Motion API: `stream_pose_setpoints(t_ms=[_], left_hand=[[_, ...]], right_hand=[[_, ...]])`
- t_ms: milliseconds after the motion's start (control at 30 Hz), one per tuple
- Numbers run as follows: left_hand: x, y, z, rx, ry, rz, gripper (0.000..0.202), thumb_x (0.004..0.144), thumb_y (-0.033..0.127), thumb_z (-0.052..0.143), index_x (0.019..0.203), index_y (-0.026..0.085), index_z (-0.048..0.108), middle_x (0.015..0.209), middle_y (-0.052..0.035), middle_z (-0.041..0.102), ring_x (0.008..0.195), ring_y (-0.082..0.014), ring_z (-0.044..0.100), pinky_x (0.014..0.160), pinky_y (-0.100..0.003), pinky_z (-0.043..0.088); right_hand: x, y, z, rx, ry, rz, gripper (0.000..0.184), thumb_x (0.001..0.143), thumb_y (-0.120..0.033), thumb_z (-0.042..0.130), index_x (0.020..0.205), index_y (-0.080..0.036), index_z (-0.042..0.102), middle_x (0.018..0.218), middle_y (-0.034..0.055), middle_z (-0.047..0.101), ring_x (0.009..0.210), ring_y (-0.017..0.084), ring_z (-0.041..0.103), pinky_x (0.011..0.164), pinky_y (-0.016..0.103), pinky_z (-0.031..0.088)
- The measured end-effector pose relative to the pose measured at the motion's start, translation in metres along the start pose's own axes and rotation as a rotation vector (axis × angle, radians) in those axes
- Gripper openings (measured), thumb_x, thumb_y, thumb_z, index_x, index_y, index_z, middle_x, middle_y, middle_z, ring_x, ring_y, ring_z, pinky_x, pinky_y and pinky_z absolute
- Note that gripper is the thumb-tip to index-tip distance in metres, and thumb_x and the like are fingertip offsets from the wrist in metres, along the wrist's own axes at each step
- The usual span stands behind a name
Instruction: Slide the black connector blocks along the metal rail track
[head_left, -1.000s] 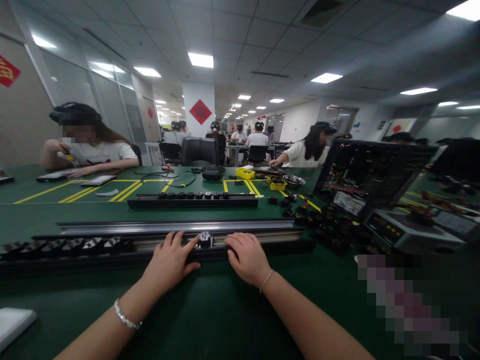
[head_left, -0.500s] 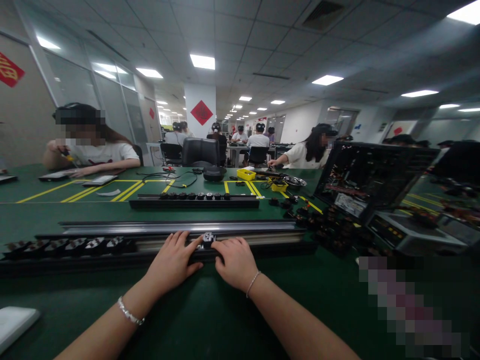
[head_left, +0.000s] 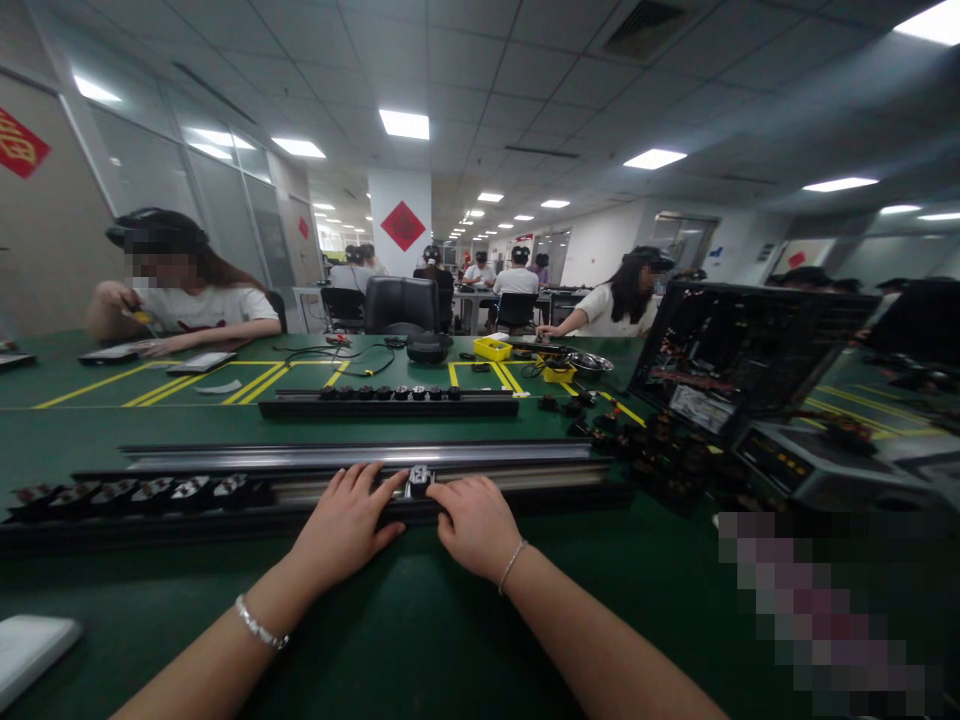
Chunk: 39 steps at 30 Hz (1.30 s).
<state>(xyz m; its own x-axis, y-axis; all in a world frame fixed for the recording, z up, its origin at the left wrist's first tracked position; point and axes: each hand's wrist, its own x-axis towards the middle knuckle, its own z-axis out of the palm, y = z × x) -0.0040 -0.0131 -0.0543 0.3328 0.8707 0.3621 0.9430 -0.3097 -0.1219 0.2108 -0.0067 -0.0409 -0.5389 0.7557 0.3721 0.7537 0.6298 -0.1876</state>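
Observation:
A long black rail point(head_left: 525, 492) with a silvery channel lies across the green table point(head_left: 420, 620) in front of me. A small black socket module point(head_left: 418, 481) sits in the rail between my hands. My left hand point(head_left: 345, 520) rests on the rail with fingers stretched out, its forefinger touching the module's left side. My right hand point(head_left: 474, 520) lies on the rail with fingers curled, touching the module's right side. Several more modules point(head_left: 142, 492) are lined up in the rail at the left.
A second black rail point(head_left: 390, 402) with modules lies farther back. Loose black modules point(head_left: 660, 455) are heaped at the right beside an open black box point(head_left: 742, 350) and a scale point(head_left: 817, 465). A person point(head_left: 187, 300) sits at the far left; others work behind. A white object point(head_left: 30, 650) lies near left.
My right hand slid left along the rail until it met the module. The left hand has stayed where it was.

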Motion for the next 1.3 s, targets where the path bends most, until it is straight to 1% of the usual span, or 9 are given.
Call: stream_pose_setpoints(t_ms=[267, 433, 733, 1100, 1300], left_hand=[[0.001, 0.002, -0.004, -0.013, -0.024, -0.030, 0.057, 0.079, 0.045, 0.051, 0.134, 0.035, 0.039, 0.133, -0.0108, 0.048, 0.122, -0.0314, 0.043, 0.101, -0.051, 0.030], [0.001, 0.002, -0.002, -0.011, -0.026, -0.031, 0.058, 0.079, 0.046, 0.050, 0.134, 0.035, 0.038, 0.133, -0.0105, 0.047, 0.122, -0.0313, 0.043, 0.101, -0.052, 0.030], [0.000, 0.001, -0.001, -0.004, -0.016, -0.036, 0.056, 0.079, 0.045, 0.050, 0.133, 0.034, 0.041, 0.133, -0.0115, 0.048, 0.122, -0.0315, 0.043, 0.102, -0.051, 0.030], [0.000, 0.001, -0.001, -0.034, 0.001, -0.037, 0.055, 0.078, 0.045, 0.051, 0.132, 0.034, 0.043, 0.132, -0.0103, 0.049, 0.122, -0.0308, 0.043, 0.102, -0.052, 0.030], [0.001, -0.001, 0.001, -0.037, -0.006, -0.033, 0.056, 0.079, 0.046, 0.050, 0.133, 0.035, 0.041, 0.134, -0.0109, 0.047, 0.123, -0.0322, 0.043, 0.101, -0.052, 0.031]], right_hand=[[-0.001, 0.002, -0.005, 0.000, -0.034, 0.015, 0.033, 0.081, -0.023, 0.047, 0.112, -0.028, 0.056, 0.104, 0.0014, 0.065, 0.101, 0.018, 0.052, 0.092, 0.032, 0.029], [-0.002, 0.005, -0.007, 0.007, -0.036, 0.030, 0.033, 0.081, -0.022, 0.045, 0.112, -0.028, 0.057, 0.103, 0.0011, 0.065, 0.100, 0.018, 0.053, 0.091, 0.033, 0.029], [-0.003, 0.007, -0.007, -0.003, -0.038, 0.023, 0.033, 0.081, -0.023, 0.046, 0.111, -0.029, 0.056, 0.102, 0.0006, 0.066, 0.099, 0.018, 0.053, 0.091, 0.032, 0.030], [-0.005, 0.011, -0.014, -0.022, -0.091, 0.035, 0.036, 0.081, -0.023, 0.044, 0.115, -0.029, 0.054, 0.104, 0.0012, 0.065, 0.100, 0.018, 0.053, 0.091, 0.032, 0.031], [-0.006, 0.012, -0.019, -0.042, -0.132, 0.066, 0.037, 0.082, -0.024, 0.044, 0.117, -0.030, 0.054, 0.104, 0.0013, 0.065, 0.101, 0.018, 0.054, 0.090, 0.033, 0.031]])
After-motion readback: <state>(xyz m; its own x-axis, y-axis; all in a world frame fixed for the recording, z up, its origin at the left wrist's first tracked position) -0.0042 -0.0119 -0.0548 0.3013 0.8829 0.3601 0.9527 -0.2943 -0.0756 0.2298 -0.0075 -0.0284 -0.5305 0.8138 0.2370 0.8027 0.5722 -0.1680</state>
